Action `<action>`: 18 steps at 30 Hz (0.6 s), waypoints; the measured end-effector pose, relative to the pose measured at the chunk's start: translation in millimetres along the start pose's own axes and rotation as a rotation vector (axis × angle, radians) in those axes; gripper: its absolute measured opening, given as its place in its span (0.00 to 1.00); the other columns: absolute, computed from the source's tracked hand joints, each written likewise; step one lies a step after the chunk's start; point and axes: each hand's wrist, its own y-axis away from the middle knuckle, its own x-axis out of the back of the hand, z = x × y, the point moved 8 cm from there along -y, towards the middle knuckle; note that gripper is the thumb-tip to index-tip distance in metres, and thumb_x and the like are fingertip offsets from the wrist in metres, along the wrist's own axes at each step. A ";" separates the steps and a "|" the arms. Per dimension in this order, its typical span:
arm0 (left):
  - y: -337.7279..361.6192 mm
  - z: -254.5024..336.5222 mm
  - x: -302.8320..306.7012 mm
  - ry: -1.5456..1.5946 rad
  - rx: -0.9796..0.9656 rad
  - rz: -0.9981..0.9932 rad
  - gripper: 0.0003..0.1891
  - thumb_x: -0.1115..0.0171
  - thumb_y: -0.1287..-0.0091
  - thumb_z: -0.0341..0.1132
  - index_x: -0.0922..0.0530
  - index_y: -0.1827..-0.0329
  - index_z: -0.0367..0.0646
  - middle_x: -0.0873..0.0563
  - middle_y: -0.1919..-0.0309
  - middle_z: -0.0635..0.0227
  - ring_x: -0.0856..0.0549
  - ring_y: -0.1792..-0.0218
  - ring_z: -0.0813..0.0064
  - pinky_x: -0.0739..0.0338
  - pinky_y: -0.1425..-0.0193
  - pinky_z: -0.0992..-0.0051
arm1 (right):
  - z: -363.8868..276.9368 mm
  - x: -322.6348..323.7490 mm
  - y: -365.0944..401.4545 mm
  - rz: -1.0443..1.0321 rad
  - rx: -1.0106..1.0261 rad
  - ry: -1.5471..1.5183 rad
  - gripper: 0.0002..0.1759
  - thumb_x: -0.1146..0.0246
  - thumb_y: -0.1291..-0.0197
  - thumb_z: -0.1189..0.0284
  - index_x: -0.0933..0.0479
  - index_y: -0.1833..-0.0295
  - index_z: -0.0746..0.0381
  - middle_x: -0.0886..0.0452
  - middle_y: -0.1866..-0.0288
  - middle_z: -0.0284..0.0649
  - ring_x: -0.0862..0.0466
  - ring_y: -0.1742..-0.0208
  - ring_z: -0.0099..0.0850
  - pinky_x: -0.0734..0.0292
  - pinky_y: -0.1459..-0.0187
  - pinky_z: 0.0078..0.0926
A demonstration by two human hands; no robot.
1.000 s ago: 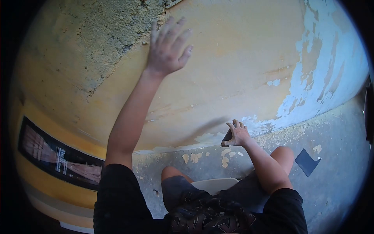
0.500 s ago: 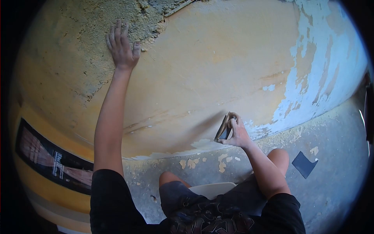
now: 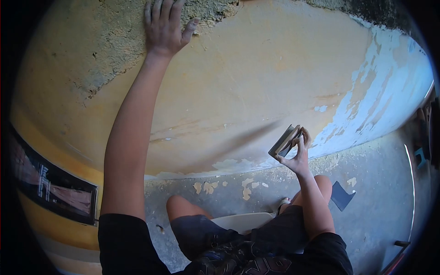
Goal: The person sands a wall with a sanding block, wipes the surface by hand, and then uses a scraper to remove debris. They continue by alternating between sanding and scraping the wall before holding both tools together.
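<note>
Wall (image 3: pixel 256 78): was yellow and worn, filled most of the view, curved down to the floor.
Floor (image 3: pixel 376 201): was grey and bare, ran along the foot of the wall.
Rough patch (image 3: pixel 91 50): sat high on the left of the wall, bumpy, with the paint gone.
Pale blue patch (image 3: pixel 380 91): showed on the right of the wall, where the yellow had peeled.
Dark panel (image 3: pixel 55 188): lay low on the far left, set in the yellow.
Left hand (image 3: pixel 164 25): was pressed flat on the wall at the top, by the edge of the rough patch, fingers (image 3: pixel 158 9) spread.
White seat (image 3: pixel 243 222): peeked out between the knees.
Right hand (image 3: pixel 298 156): was held low, close to the wall, fingers curled and pinching the flat block.
Flat block (image 3: pixel 284 140): was thin and tilted, gripped by its edges, just beside the wall; could not tell if touching.
Dark sheet (image 3: pixel 341 195): lay flat on the floor, right of the right knee.
Paint chips (image 3: pixel 208 187): were yellow bits, scattered on the floor under the wall.
</note>
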 end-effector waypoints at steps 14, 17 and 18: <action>5.5 -8.3 -0.6 -0.037 0.069 -0.017 0.39 0.71 0.28 0.66 0.35 0.29 0.44 0.32 0.30 0.56 0.35 0.28 0.54 0.48 0.25 0.49 | -141.4 -20.8 -126.8 0.202 0.415 0.179 0.36 0.17 0.68 0.60 0.31 0.55 0.58 0.51 0.28 0.62 0.48 0.26 0.66 0.37 0.33 0.62; 5.3 -8.5 2.1 -0.025 0.081 0.009 0.40 0.71 0.30 0.68 0.33 0.31 0.44 0.31 0.31 0.56 0.35 0.29 0.55 0.48 0.24 0.50 | -173.8 -31.1 -168.9 0.182 0.477 0.238 0.37 0.16 0.69 0.62 0.31 0.54 0.57 0.51 0.27 0.60 0.49 0.27 0.69 0.38 0.33 0.65; 5.6 -9.4 2.0 -0.030 0.092 0.010 0.40 0.71 0.30 0.68 0.33 0.31 0.44 0.31 0.31 0.56 0.35 0.29 0.55 0.48 0.24 0.50 | -177.5 -37.1 -177.9 0.147 0.471 0.273 0.37 0.16 0.68 0.62 0.31 0.53 0.56 0.51 0.27 0.60 0.50 0.26 0.70 0.38 0.33 0.65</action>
